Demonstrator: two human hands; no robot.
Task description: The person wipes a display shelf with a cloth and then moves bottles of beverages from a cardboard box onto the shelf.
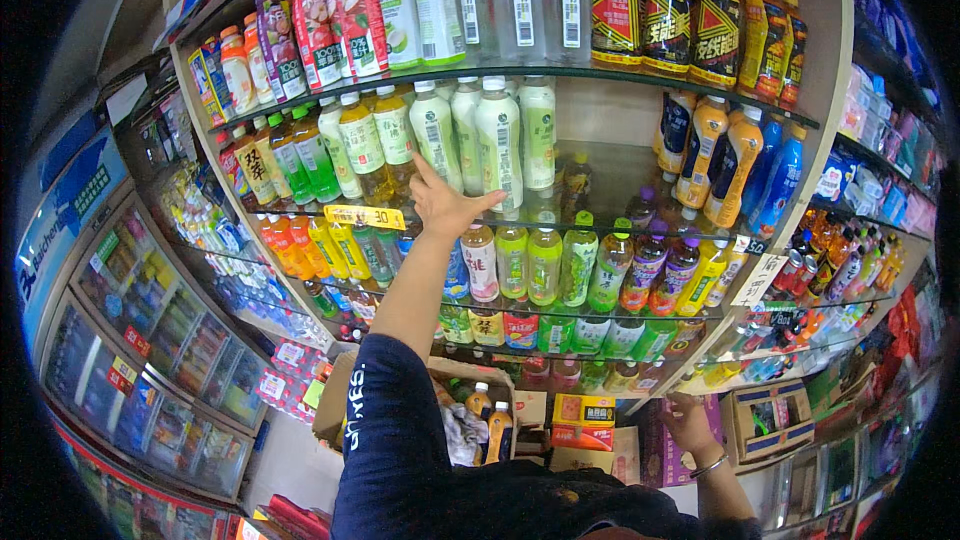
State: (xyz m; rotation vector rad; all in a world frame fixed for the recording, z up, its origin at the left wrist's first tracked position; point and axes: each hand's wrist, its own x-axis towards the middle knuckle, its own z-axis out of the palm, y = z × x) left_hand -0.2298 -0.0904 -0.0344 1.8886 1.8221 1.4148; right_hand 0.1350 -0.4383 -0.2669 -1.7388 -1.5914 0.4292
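My left hand (450,199) reaches up to the glass shelf with its thumb and fingers spread. Its thumb tip is at the lower part of a white-and-green drink bottle (498,135), and its fingertips are by the base of another pale green bottle (435,131); whether it touches them cannot be told. To the left stand tea bottles with yellow-green labels (360,136). My right hand (686,420), a bracelet at its wrist, hangs low on the right with bent fingers, holding nothing that I can see. Orange-and-dark bottles (731,165) stand towards the shelf's right end.
Large juice and energy drink bottles (690,15) fill the shelf above. Below stand green and purple drink bottles (580,259). An open cardboard box (469,371) with bottles and a cloth lies under the shelves. Glass-door coolers (161,345) line the left side.
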